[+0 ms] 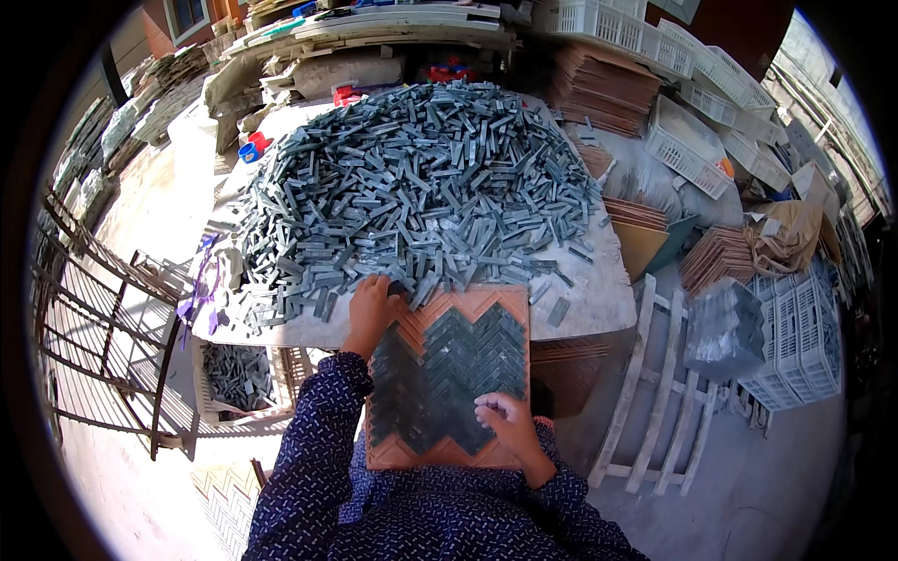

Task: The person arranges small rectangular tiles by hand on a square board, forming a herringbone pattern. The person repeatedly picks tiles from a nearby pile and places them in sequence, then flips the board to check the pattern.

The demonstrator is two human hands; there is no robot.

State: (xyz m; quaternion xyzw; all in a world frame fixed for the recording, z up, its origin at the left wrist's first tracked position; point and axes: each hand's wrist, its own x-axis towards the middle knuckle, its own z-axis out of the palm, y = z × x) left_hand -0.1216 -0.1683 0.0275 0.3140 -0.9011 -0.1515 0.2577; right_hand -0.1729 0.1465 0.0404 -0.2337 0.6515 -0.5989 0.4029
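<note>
A reddish-brown board (pixel 510 301) with zigzag ridges lies in front of me, its far edge at the table. Dark grey-green stone strips (pixel 458 360) fill its middle in a herringbone pattern. My left hand (pixel 372 313) is at the board's far left corner, beside the big pile of loose stone strips (pixel 412 187). Its fingers are closed on a dark stone strip (pixel 398 288). Over the lower right of the laid strips is my right hand (pixel 513 428), fingers curled together; whatever they may hold is hidden.
The pile covers most of the pale table (pixel 599 299). Below at left stands a crate of strips (pixel 238 374) near a metal rack (pixel 112 327). To the right are a wooden pallet (pixel 655 393), plastic-wrapped stacked sheets (pixel 725 332), white crates (pixel 687 145) and stacked brown boards (pixel 603 89).
</note>
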